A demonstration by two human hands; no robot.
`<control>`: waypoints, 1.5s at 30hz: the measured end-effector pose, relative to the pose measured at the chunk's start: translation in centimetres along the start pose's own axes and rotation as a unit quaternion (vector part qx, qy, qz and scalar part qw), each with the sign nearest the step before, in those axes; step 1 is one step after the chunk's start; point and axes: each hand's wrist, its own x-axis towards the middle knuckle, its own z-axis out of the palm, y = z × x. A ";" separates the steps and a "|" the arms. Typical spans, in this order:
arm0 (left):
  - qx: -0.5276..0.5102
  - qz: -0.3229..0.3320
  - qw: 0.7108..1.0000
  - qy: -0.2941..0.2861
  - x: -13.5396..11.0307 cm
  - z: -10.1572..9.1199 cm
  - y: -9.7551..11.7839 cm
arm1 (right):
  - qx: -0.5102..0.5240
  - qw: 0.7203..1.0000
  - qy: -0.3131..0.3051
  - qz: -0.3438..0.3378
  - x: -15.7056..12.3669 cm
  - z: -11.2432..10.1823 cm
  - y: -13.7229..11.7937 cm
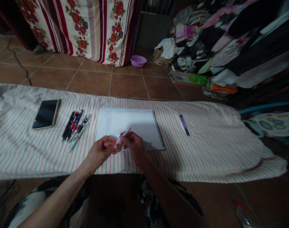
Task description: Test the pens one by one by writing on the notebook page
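Observation:
Both of my hands hold a pink pen [125, 132] over the lower edge of a spiral notebook [132, 118]. My left hand [107, 145] pinches the pen's lower left end. Around its upper part close the fingers of my right hand [134, 144]. The notebook lies flat, its wire binding on the right, with a printed table down the left of the page. Several pens [75, 126] lie in a bunch to the left of the notebook. On the right, a purple and black pen [184, 126] rests alone.
A striped cloth [206, 148] covers the low surface, with a phone [46, 114] at its left. Beyond lie a tiled floor [92, 77], a purple basin [138, 60], a floral curtain [94, 28] and heaped clothes [206, 38]. A bottle [241, 215] is on the floor at lower right.

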 end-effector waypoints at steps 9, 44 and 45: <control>0.001 0.007 1.000 -0.021 -0.1 -0.1 0.1 | -0.011 0.999 -0.040 -0.005 -0.1 -0.1 -0.2; -0.005 0.007 1.000 -0.024 -0.1 -0.1 0.0 | 0.008 0.997 -0.073 0.003 -0.1 -0.2 -0.1; -0.005 0.007 1.000 -0.025 -0.1 -0.1 0.0 | 0.007 0.997 -0.075 0.006 -0.2 -0.2 -0.1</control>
